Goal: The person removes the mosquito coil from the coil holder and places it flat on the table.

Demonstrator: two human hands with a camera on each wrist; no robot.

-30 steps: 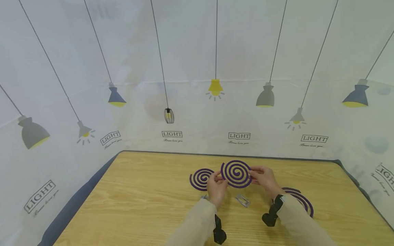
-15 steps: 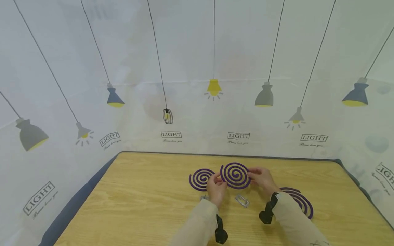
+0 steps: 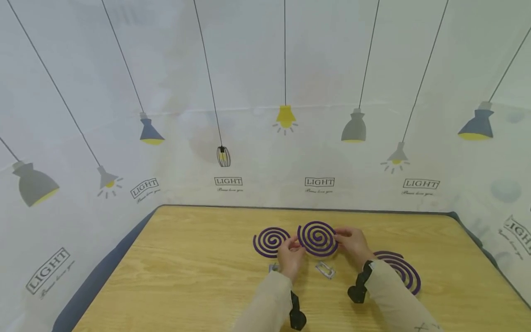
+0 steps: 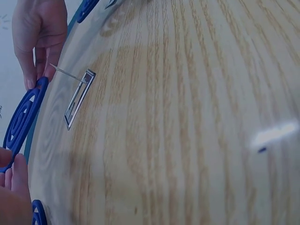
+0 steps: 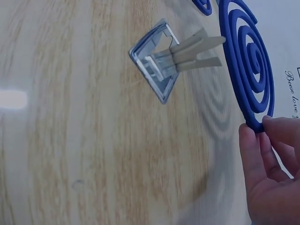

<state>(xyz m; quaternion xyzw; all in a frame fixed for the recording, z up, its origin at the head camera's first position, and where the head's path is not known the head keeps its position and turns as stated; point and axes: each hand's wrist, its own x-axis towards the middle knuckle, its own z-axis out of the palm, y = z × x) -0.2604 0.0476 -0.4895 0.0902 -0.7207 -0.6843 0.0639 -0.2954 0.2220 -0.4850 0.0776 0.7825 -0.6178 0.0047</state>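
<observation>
"Where did we have the coil?"

"We had the purple spiral coil (image 3: 318, 238) up off the worktop (image 3: 186, 267), face tilted toward us, its shadow below."

"And our grip?"

"Our left hand (image 3: 290, 258) pinched one side of the rim, and our right hand (image 3: 354, 242) pinched the opposite side between thumb and fingers."

"Was that the way to do it?"

"We thought so. Strands that thin looked likely to flex or snap, so light, matched pinches beat a squeeze. We needed both hands turning together, since twisting one against the other would have strained the windings. The loose outer end, just above our left fingers, seemed the part to mind."

"What lay around it?"

"Nearer us, between our hands, was a metal stand (image 5: 160, 65) with an upright prong (image 4: 69, 74). Lifting before any sideways move seemed wisest, to avoid snagging it. A second stand (image 3: 272, 267) sat beside our left wrist, partly hidden."

"Anything further out?"

"A second coil (image 3: 273, 240) was just past our left hand; a third coil (image 3: 415, 273) was partly covered by our right sleeve (image 3: 398, 297)."
</observation>
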